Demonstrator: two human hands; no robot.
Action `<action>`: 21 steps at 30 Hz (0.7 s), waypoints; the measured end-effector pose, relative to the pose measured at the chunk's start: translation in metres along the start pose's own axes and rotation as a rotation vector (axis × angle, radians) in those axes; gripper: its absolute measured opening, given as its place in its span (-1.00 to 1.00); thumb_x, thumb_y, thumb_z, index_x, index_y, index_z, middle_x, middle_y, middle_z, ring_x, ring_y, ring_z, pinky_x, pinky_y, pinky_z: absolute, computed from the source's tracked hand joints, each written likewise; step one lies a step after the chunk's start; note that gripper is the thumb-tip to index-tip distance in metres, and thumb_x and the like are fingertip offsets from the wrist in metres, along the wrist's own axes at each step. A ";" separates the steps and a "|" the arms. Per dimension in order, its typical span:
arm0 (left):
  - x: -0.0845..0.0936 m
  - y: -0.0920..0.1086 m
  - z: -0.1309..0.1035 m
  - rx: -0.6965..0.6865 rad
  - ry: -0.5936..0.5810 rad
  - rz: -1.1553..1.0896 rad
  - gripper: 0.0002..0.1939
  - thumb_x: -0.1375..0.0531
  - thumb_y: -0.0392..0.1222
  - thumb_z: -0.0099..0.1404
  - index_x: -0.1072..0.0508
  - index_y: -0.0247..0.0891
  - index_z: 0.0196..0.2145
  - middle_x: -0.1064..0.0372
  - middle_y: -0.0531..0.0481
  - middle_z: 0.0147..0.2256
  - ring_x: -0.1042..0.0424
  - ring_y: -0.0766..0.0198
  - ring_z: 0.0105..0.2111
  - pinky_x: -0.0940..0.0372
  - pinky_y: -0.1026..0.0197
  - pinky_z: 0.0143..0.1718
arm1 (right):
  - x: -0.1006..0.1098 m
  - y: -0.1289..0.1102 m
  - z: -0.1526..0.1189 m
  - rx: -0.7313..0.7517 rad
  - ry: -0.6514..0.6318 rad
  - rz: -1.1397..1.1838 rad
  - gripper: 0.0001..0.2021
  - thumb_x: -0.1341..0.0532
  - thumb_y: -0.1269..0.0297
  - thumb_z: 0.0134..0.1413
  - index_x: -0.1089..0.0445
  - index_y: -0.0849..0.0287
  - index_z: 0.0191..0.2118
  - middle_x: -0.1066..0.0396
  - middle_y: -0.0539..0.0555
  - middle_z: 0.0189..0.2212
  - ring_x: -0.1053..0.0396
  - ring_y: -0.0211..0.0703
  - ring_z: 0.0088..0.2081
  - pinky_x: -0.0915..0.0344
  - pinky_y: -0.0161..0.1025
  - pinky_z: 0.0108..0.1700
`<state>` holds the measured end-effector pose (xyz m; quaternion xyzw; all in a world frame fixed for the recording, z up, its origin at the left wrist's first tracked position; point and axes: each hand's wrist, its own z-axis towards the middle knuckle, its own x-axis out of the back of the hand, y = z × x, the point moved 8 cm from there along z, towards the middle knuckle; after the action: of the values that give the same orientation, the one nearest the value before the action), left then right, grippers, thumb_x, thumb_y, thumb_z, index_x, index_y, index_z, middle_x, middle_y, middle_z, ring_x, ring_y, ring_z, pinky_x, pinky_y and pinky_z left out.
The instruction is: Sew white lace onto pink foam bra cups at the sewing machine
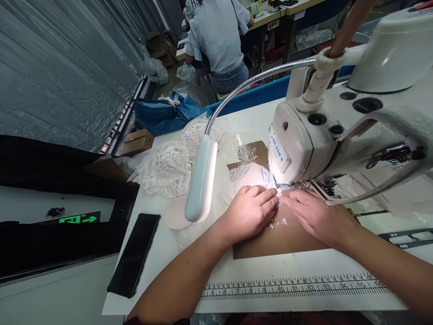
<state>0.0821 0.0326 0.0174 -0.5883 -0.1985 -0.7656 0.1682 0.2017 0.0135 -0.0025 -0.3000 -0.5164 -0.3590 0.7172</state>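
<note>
My left hand (252,210) lies at the needle area of a white sewing machine (292,140), its fingers bent together and pressing on white lace fabric (267,176). From the other side my right hand (313,212) reaches in, fingers together, the fingertips on the fabric's edge close to the needle. A pale pink cup piece (250,176) with lace lies just beyond my left hand. Beneath both hands is a brown sheet (280,239) with clear tape on it. The needle tip is partly hidden by the machine head and glare.
A lamp (200,180) on a bent metal neck hangs left of the machine. Lace pieces (167,169) and a pink round pad (176,213) lie at the left, near a black phone (134,255). A ruler strip (294,287) runs along the front edge. A person (219,38) sits beyond.
</note>
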 end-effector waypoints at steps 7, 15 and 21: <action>0.000 -0.003 -0.001 0.001 -0.046 -0.032 -0.65 0.01 -0.15 0.49 -0.47 -0.24 0.07 -0.37 -0.20 0.15 -0.38 0.08 -0.07 -0.31 0.03 -0.11 | 0.003 0.018 -0.002 -0.143 0.094 0.104 -0.64 -0.09 0.35 0.22 -0.47 -0.06 0.05 -0.56 0.09 -0.14 -0.50 0.02 -0.15 -0.44 -0.13 -0.20; 0.002 -0.004 -0.001 0.007 -0.029 -0.044 -0.66 -0.01 -0.14 0.48 -0.48 -0.26 0.04 -0.39 -0.16 0.13 -0.38 0.08 -0.06 -0.31 0.03 -0.09 | 0.011 0.007 0.009 -0.091 0.053 0.081 -0.65 -0.05 0.39 0.23 -0.51 -0.03 -0.03 -0.57 0.09 -0.15 -0.50 -0.05 -0.23 -0.39 -0.18 -0.32; 0.003 -0.006 0.000 0.015 0.007 -0.031 -0.68 -0.02 -0.16 0.48 -0.49 -0.30 0.01 -0.43 -0.15 0.10 -0.38 0.10 -0.06 -0.31 0.04 -0.09 | 0.010 -0.002 0.006 -0.006 0.038 -0.024 -0.62 -0.01 0.44 0.23 -0.54 0.10 -0.05 -0.57 0.13 -0.29 -0.50 -0.11 -0.31 -0.30 -0.24 -0.43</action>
<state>0.0783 0.0371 0.0198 -0.5813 -0.2127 -0.7686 0.1615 0.1986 0.0150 0.0094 -0.2892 -0.5053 -0.3748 0.7215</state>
